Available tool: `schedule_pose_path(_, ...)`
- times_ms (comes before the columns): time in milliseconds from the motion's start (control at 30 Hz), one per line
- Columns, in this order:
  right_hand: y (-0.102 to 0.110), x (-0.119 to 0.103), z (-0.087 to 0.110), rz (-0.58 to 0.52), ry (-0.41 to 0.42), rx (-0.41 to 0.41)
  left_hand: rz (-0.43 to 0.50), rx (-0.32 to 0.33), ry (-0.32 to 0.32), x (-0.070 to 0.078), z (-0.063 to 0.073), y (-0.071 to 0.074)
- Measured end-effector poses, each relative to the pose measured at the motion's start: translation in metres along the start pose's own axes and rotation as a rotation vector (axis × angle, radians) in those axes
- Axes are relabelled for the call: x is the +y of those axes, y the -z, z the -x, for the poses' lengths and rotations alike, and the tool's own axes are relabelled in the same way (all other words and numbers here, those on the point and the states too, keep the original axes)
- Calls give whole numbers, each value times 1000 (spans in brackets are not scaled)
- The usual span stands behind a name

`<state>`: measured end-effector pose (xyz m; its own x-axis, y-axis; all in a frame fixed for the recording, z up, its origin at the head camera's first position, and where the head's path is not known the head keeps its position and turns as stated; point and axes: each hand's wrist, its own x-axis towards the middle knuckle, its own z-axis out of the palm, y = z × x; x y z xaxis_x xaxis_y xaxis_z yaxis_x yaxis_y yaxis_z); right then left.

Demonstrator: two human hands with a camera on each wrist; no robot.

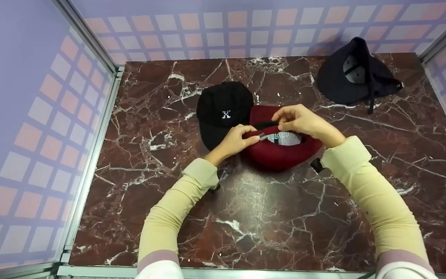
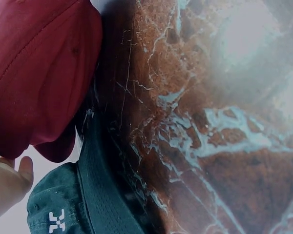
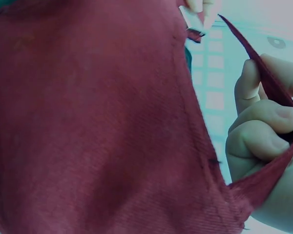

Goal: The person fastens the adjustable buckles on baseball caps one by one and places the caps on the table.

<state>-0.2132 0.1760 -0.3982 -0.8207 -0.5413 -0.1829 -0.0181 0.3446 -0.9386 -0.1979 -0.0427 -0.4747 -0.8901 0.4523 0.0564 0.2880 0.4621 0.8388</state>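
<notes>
A dark red baseball cap (image 1: pixel 281 157) lies between my two hands, its inside lining and back opening showing in the head view. My left hand (image 1: pixel 236 140) pinches the cap's edge at a small metal buckle (image 1: pixel 262 136). The fingers of my right hand (image 1: pixel 302 122) are curled round the red strap (image 3: pixel 276 168), which stands away from the cap's edge in the right wrist view. Just left of the red cap, and close against it, sits a black cap (image 1: pixel 223 104) with a small white emblem. The left wrist view shows the red cap's crown (image 2: pixel 44 73) above the black cap's brim (image 2: pixel 107 190).
A dark navy cap (image 1: pixel 352 77) lies at the back right, its inside and strap showing. The table (image 1: pixel 161 147) is dark red marble with white veins. Pale purple panels with pink and white squares (image 1: pixel 39 143) stand at its left, back and right edges.
</notes>
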Motion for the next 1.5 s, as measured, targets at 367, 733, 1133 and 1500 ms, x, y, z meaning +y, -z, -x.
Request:
schedule_pose_path(367, 1, 9, -1, 109, -9, 31, 7, -35, 46, 2, 1, 1)
schedule_pose_path(733, 0, 15, -2, 210, 5, 44, 17, -32, 30, 3, 1, 1)
schedule_pose_path(1133, -3, 20, -1, 155, -52, -15, 38, -34, 19, 4, 2, -1)
schedule_pose_path(1500, -11, 19, -3, 199, 9, 68, 45, -50, -4, 0, 1, 0)
